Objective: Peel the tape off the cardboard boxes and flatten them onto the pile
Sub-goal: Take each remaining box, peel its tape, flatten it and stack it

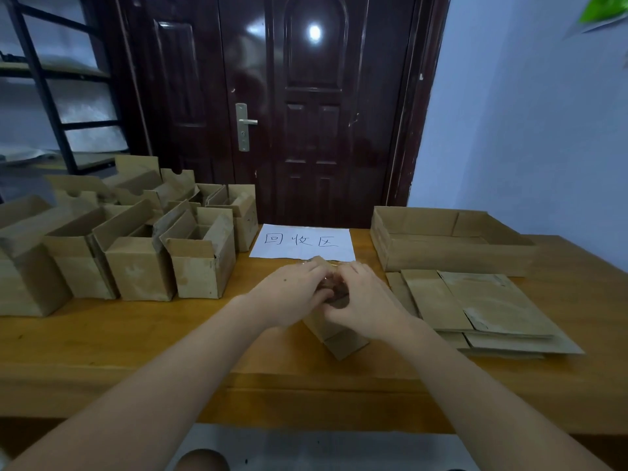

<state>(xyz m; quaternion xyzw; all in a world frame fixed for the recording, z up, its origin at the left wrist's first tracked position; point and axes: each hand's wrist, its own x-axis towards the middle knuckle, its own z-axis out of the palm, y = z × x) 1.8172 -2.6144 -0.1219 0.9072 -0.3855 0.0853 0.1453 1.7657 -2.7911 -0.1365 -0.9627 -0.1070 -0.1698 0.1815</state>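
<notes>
Both hands, left [295,291] and right [365,300], clasped on a box [339,338], pile [482,307] just right of them.

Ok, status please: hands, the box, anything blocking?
Left hand and right hand both on small box, working at its top. Flat pile right, waiting. Nothing blocking.

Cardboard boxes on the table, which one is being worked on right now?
The small box at the table's middle, under both hands: left hand, right hand. The open boxes at left stand untouched.
</notes>
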